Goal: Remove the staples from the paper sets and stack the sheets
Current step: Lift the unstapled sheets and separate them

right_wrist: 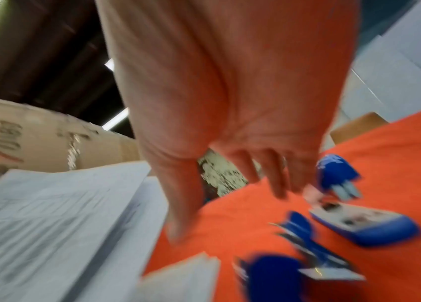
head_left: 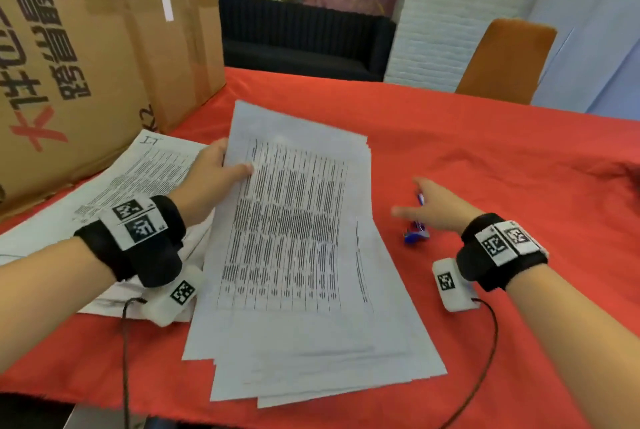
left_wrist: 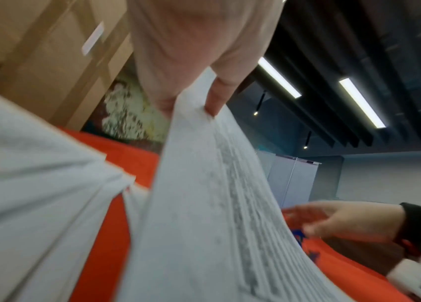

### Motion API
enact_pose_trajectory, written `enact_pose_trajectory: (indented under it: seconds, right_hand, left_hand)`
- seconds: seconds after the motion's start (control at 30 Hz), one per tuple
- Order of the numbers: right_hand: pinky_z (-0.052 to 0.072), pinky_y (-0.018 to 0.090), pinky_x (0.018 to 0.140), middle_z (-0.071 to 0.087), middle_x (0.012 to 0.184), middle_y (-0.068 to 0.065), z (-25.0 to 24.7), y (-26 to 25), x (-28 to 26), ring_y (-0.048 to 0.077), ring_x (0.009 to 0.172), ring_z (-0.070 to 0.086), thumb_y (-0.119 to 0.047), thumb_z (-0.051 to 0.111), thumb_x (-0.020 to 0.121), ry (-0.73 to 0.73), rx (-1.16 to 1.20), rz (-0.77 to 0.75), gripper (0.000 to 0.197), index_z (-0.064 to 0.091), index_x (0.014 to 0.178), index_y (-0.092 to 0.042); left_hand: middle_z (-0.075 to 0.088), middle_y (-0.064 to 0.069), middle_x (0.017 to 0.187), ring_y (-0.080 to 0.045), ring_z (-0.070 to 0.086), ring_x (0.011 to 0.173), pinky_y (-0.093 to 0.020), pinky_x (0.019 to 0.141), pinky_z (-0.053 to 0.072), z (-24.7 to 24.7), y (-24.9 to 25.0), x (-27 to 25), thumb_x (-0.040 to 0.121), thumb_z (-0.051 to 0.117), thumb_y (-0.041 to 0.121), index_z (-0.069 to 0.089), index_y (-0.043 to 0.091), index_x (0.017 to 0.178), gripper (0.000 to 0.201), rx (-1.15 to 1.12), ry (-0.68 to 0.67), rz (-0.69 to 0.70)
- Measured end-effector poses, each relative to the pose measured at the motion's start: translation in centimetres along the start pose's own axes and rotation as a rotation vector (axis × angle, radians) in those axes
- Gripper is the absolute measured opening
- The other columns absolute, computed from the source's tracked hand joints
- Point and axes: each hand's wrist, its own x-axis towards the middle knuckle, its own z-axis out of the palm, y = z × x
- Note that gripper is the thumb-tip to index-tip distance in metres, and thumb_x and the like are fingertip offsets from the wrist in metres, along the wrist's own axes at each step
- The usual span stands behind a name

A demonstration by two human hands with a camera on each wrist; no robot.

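Red cloth [head_left: 485, 158] covers the table, rumpled toward the right edge; behind it stand a dark sofa [head_left: 308, 44], a white brick wall [head_left: 450, 12] and an orange chair [head_left: 502, 61]. Big cardboard box [head_left: 86, 47] sits at the table's left, just behind a second pile of printed sheets [head_left: 138, 172]. Left hand [head_left: 211, 179] pinches the far left edge of the fanned paper set [head_left: 294, 255], thumb on top, lifting that side. Right hand [head_left: 433, 206] hangs with fingers spread, holding nothing, above the blue staple remover [right_wrist: 304, 245] and blue stapler [right_wrist: 366, 224] beside the papers
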Motion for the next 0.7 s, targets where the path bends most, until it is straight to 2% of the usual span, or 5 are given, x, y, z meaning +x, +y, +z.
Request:
enact_pose_trajectory:
  seconds: [0.13, 0.2, 0.3, 0.43, 0.7]
  right_hand:
    - [0.047, 0.033, 0.096, 0.06, 0.125, 0.002, -1.3, -4.9, -0.5, 0.018, 0.107, 0.062, -0.071, 0.069, 0.066, -0.127, 0.821, -0.124, 0.103, 0.041, 0.138, -0.002]
    - [0.052, 0.024, 0.077, 0.071, 0.099, -0.001, -2.0, -7.8, -1.1, 0.013, 0.086, 0.068, -0.041, 0.063, 0.089, -0.125, 0.992, -0.251, 0.051, 0.057, 0.116, 0.002]
    - [0.056, 0.027, 0.08, 0.066, 0.118, 0.012, -4.8, -11.8, -1.2, 0.018, 0.101, 0.067, -0.004, 0.057, 0.092, 0.113, 1.112, -0.488, 0.035, 0.054, 0.126, 0.002]
    - [0.053, 0.034, 0.093, 0.058, 0.13, 0.016, -8.5, -14.6, -0.8, 0.026, 0.115, 0.06, -0.003, 0.055, 0.094, 0.233, 1.125, -0.644, 0.041, 0.045, 0.134, 0.0]
    - [0.044, 0.041, 0.102, 0.065, 0.124, 0.004, -3.6, -10.8, 0.2, 0.019, 0.117, 0.06, -0.007, 0.066, 0.085, 0.051, 1.132, -0.512, 0.047, 0.055, 0.131, -0.01]
  left_hand:
    - [0.064, -0.003, 0.12, -0.017, 0.063, 0.107, -0.038, 0.089, 0.052, 0.2, 4.2, 1.0, 0.093, 0.054, 0.005, 0.054, 0.018, 0.116, 0.027, -0.103, 0.063, 0.215]
    - [0.065, 0.004, 0.113, -0.01, 0.064, 0.103, -0.032, 0.086, 0.054, 0.7, 6.4, 1.4, 0.094, 0.054, 0.008, 0.052, 0.017, 0.116, 0.025, -0.111, 0.136, 0.327]
    - [0.062, 0.004, 0.116, -0.009, 0.061, 0.108, -0.03, 0.092, 0.051, 1.3, 9.9, 2.5, 0.096, 0.049, 0.012, 0.05, 0.02, 0.117, 0.022, -0.085, 0.201, 0.507]
    - [0.055, 0.013, 0.113, 0.002, 0.053, 0.108, -0.023, 0.1, 0.041, 1.0, 13.4, 3.8, 0.091, 0.039, 0.016, 0.044, 0.032, 0.11, 0.025, -0.075, 0.336, 0.671]
    - [0.064, -0.004, 0.098, -0.015, 0.06, 0.086, -0.039, 0.083, 0.05, 2.2, 6.9, 3.4, 0.091, 0.04, 0.034, 0.051, 0.011, 0.111, 0.033, 0.091, 0.264, 0.358]
